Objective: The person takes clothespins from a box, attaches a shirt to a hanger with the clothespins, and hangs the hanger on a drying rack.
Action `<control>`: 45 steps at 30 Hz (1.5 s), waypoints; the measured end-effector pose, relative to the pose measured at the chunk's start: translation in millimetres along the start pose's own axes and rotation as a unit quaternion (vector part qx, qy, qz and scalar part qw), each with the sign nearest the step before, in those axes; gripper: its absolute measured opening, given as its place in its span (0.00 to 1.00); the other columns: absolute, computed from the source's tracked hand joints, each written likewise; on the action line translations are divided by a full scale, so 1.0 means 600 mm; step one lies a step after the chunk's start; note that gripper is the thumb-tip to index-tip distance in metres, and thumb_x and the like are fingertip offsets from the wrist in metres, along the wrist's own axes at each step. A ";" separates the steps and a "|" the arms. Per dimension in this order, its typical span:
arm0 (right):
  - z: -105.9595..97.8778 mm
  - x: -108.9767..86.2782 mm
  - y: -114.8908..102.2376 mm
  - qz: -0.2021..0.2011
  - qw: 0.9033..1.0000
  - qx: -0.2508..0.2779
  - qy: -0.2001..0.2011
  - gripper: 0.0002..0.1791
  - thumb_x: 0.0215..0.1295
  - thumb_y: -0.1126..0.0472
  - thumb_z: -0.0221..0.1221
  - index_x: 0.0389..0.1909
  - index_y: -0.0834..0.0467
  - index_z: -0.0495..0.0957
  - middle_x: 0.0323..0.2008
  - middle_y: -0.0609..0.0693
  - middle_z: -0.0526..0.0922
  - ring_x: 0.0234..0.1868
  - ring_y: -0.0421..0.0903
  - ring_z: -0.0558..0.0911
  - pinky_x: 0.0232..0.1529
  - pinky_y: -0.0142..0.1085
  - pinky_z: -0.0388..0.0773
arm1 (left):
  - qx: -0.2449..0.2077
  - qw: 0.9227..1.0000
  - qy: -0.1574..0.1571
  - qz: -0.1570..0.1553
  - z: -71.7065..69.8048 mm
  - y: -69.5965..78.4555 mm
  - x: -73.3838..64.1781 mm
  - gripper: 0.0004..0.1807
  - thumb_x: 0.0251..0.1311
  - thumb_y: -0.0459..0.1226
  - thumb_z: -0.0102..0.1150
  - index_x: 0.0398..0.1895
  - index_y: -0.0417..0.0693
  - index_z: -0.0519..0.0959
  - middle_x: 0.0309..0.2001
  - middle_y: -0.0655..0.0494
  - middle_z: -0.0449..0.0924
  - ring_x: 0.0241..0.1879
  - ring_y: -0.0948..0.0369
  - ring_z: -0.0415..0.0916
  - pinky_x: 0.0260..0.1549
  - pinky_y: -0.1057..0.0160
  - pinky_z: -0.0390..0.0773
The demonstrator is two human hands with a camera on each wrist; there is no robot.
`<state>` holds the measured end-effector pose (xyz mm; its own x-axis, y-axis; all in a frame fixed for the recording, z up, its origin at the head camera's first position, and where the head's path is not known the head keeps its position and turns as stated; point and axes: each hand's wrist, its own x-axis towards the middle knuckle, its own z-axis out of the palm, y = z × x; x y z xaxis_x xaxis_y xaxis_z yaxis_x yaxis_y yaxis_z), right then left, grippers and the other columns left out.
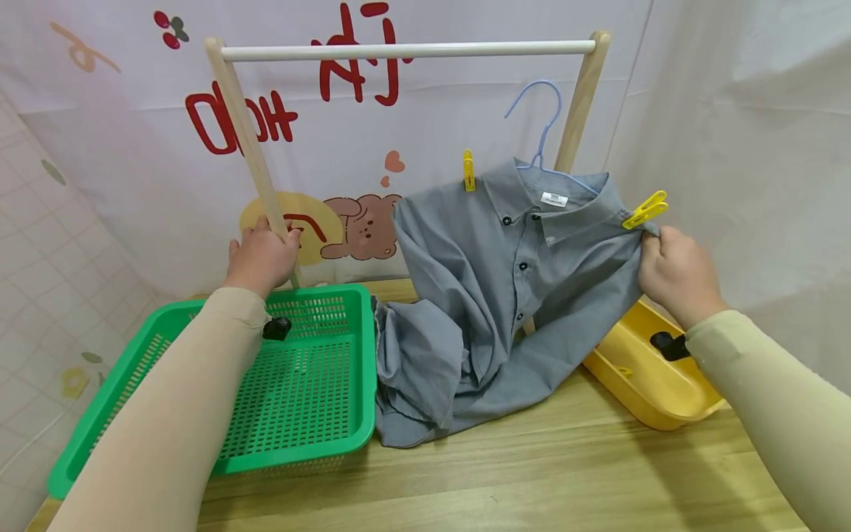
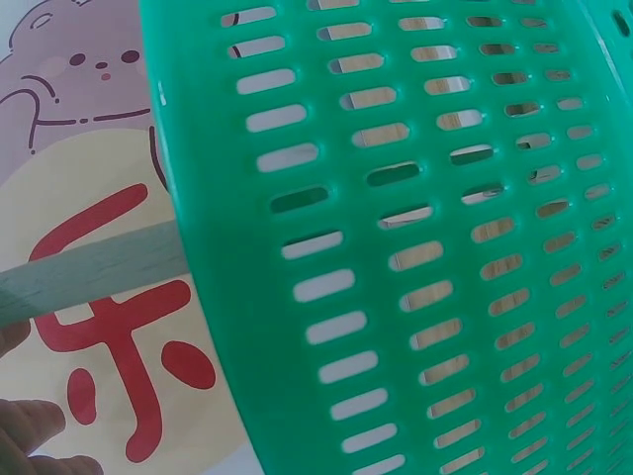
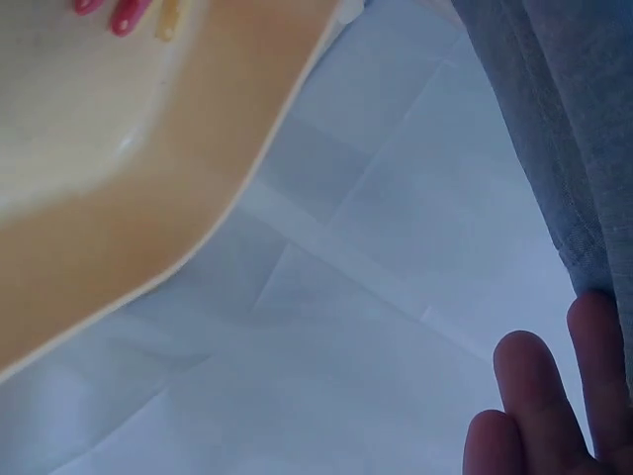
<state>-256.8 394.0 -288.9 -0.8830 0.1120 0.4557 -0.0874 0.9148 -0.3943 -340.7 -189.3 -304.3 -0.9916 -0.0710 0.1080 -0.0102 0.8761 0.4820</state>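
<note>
A grey button-up shirt (image 1: 532, 258) is on a blue hanger (image 1: 541, 140), its lower part bunched on the table. One yellow clothespin (image 1: 469, 171) stands on the left shoulder in the head view; another yellow clothespin (image 1: 646, 210) clips the right shoulder. Just beside that one, my right hand (image 1: 679, 275) pinches the shirt's shoulder cloth. In the right wrist view, several fingers (image 3: 534, 386) show at the edge of the grey cloth. My left hand (image 1: 262, 255) holds the left wooden post (image 1: 246, 133) of the rack, behind the green basket (image 1: 362, 369).
The rack's white rod (image 1: 405, 51) spans above the shirt. A yellow bin (image 1: 654, 399) with small clothespins inside stands right, under my right forearm. The green mesh basket sits left, beneath my left forearm. A printed cloth backdrop (image 1: 425, 133) hangs behind the wooden table (image 1: 465, 480).
</note>
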 end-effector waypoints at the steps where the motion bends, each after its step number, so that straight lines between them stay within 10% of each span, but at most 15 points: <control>1: -0.001 0.001 -0.003 0.002 1.000 0.002 0.001 0.23 0.82 0.55 0.34 0.26 0.62 0.63 0.20 0.58 0.64 0.23 0.59 0.70 0.25 0.45 0.61 | -0.001 1.000 0.000 0.000 0.000 0.000 -0.001 0.41 0.82 0.58 0.33 0.79 0.33 0.63 0.84 0.31 0.41 0.80 0.29 0.43 0.75 0.22 0.34; 45: -0.050 0.056 -0.076 0.027 0.999 -0.016 0.024 0.24 0.80 0.57 0.33 0.22 0.63 0.63 0.20 0.63 0.67 0.24 0.64 0.71 0.21 0.47 0.62 | 0.001 1.000 0.008 0.001 0.004 -0.004 0.004 0.43 0.82 0.57 0.35 0.79 0.27 0.55 0.80 0.28 0.53 0.77 0.30 0.49 0.74 0.21 0.35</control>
<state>-268.6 367.8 -231.9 -0.8626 0.1797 0.4728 -0.0242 0.9190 -0.3935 -343.4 -190.4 -306.9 -0.9894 -0.0773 0.1227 -0.0090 0.8773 0.4799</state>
